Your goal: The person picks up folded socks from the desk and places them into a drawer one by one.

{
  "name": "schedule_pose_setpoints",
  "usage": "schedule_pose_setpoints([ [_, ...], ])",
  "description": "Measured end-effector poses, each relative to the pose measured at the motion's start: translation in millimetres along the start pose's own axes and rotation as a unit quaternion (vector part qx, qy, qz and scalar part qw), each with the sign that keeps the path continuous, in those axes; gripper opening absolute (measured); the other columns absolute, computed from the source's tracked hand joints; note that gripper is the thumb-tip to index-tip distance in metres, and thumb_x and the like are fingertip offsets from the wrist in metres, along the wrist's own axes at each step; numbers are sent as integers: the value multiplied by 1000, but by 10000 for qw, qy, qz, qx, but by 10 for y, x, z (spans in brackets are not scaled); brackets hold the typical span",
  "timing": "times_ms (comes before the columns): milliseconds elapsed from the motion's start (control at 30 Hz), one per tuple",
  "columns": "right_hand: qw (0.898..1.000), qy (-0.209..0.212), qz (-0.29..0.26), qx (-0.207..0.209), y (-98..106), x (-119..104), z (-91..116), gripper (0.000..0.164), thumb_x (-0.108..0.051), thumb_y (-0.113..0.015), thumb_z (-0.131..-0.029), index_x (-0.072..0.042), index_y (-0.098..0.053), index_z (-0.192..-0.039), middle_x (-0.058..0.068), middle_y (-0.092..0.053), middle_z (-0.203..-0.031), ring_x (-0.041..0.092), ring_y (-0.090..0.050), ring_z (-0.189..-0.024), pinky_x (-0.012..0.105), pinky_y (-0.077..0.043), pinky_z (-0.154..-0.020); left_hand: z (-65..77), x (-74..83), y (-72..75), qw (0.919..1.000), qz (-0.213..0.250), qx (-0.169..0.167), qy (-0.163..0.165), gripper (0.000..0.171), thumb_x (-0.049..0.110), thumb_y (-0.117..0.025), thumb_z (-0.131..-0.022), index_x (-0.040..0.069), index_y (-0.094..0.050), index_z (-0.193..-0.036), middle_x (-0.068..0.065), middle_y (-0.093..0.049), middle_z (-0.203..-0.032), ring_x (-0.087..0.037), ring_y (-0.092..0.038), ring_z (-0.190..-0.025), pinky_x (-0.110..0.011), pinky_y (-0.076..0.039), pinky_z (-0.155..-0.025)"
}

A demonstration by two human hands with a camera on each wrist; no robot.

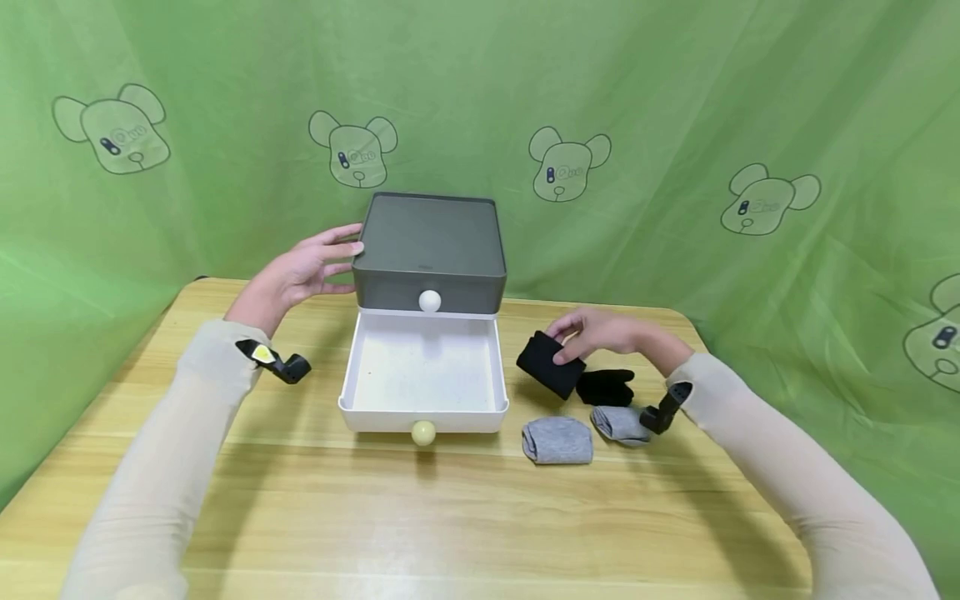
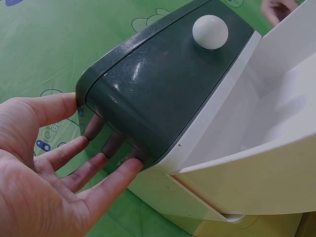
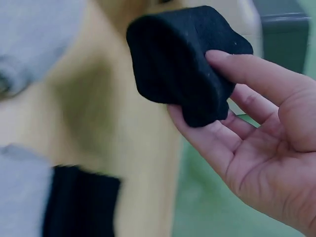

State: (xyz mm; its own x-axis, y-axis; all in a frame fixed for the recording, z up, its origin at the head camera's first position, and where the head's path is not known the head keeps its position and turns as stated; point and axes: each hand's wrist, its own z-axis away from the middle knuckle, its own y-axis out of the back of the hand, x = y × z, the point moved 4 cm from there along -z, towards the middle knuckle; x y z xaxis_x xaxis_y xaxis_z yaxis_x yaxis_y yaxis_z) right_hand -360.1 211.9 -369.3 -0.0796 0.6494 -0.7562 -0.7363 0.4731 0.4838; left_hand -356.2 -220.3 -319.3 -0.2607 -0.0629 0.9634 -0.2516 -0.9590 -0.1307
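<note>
A small two-drawer box (image 1: 431, 233) with a dark grey top stands at the table's back. Its lower white drawer (image 1: 427, 421) is pulled out and has nothing inside. Against the box's left side my left hand (image 1: 307, 265) rests with extended fingers; in the left wrist view the fingertips (image 2: 132, 167) touch the dark wall. My right hand (image 1: 600, 329) pinches a folded black sock (image 1: 551, 364) between thumb and fingers, raised over the table right of the drawer. Below that hand lies another black folded piece (image 1: 605, 388), beside two folded grey socks (image 1: 557, 442).
The closed upper drawer carries a white knob (image 1: 430, 301), the lower one a pale yellow knob (image 1: 423, 432). A green curtain (image 1: 465, 75) with bear faces hangs close behind the wooden table (image 1: 450, 525). Each wrist wears a black camera.
</note>
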Motion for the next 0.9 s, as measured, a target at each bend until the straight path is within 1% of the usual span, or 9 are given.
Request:
schedule_pose_setpoints([
  [100,9996,191,-160,-93,72,-188,83,43,-7,-77,-89,4,-63,-128,0,-74,-107,13,-70,-96,31,-62,-86,-1,1,2,10000,-14,-12,-17,68,19,-56,-105,25,-22,-163,0,-45,-151,-32,-28,-154,-58,-27,-125],
  [267,9978,624,-39,-204,133,-512,183,41,-7,-76,-89,4,-64,-127,1,-76,-106,15,-71,-98,32,-61,-90,0,-4,17,10000,-9,-37,-22,71,21,-59,-104,25,-21,-163,5,-52,-139,-33,-26,-155,-59,-27,-125],
  [333,9968,789,21,-156,119,-652,202,40,-6,-77,-89,4,-65,-125,0,-75,-103,14,-69,-94,31,-60,-88,4,-8,23,10000,3,-33,-30,71,21,-59,-104,25,-21,-163,6,-54,-134,-33,-25,-155,-59,-27,-125],
  [467,9942,1057,81,-150,6,-955,202,39,-5,-77,-88,5,-66,-125,4,-76,-104,17,-70,-95,31,-60,-89,6,-15,25,10000,27,-13,-48,70,21,-58,-104,24,-21,-163,8,-55,-129,-33,-26,-155,-59,-27,-125],
  [533,9934,1133,102,-164,-82,-1113,196,39,-5,-77,-89,4,-66,-125,7,-76,-108,19,-71,-99,32,-60,-91,8,-18,25,10000,26,-6,-38,71,21,-59,-103,25,-22,-163,6,-54,-133,-33,-26,-155,-59,-27,-125],
  [600,9926,1191,158,-195,-178,-1264,185,39,-5,-77,-89,3,-67,-125,9,-76,-111,21,-71,-103,33,-60,-93,10,-15,15,10000,19,-15,-28,71,21,-59,-103,25,-21,-163,2,-52,-143,-33,-25,-155,-59,-27,-125],
  [733,9894,1349,474,-271,-368,-1534,135,36,-7,-78,-89,-2,-69,-124,6,-75,-112,20,-70,-104,32,-60,-93,11,-3,-1,10000,-6,-24,-14,71,22,-59,-104,26,-20,-164,-7,-31,-165,-33,-24,-156,-59,-26,-125],
  [800,9871,1422,623,-386,-465,-1655,99,35,-8,-77,-89,-5,-70,-124,6,-75,-112,20,-70,-103,33,-60,-92,6,3,-4,10000,-5,-34,-15,71,22,-58,-104,26,-20,-164,-8,-24,-169,-33,-24,-156,-58,-27,-125],
  [900,9832,1494,921,-491,-601,-1815,19,34,-7,-77,-89,-8,-72,-123,4,-75,-111,19,-67,-101,31,-59,-91,-7,-2,8,10000,-2,-35,-19,70,21,-56,-105,25,-20,-164,-9,-21,-170,-33,-24,-156,-58,-27,-125],
])
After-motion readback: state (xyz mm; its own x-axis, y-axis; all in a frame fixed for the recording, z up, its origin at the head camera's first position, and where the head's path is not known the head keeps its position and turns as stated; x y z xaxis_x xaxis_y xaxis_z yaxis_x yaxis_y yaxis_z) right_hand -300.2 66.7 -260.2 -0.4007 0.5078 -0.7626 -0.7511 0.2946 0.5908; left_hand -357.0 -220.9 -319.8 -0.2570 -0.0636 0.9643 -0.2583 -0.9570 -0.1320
